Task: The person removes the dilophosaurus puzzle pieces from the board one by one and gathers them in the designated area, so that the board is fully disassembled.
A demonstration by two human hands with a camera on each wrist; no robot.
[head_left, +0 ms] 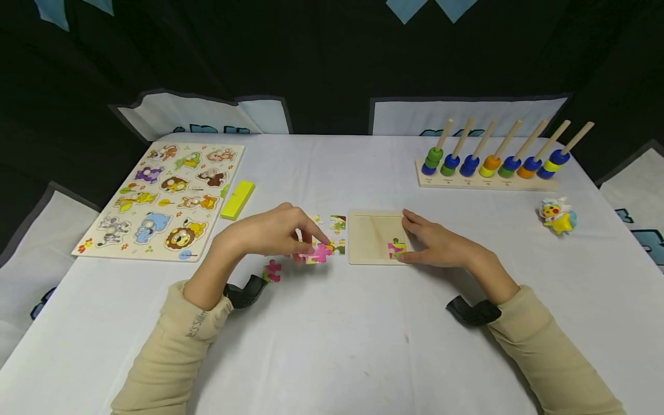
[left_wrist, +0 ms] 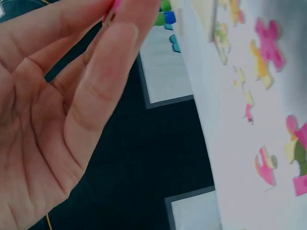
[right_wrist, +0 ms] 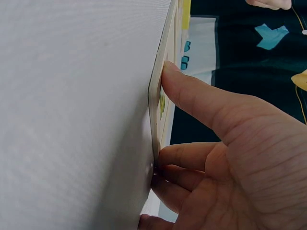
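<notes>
My left hand hovers left of a shallow wooden puzzle tray, pinching a pink jigsaw piece between thumb and fingers. Below and beside it lie loose jigsaw pieces in pink, yellow and green, partly hidden by the hand. One pink piece lies apart, close to the left wrist's black camera mount. At the tray's right edge, my right hand grips the rim, its thumb on top and its fingers along the side. A pink and green piece sits in the tray's near right corner, beside that thumb.
An animal peg puzzle board covers the table's left side, with a yellow block beside it. At the back right stands a rack of pegs with coloured beads. A small yellow and white figurine is at the right.
</notes>
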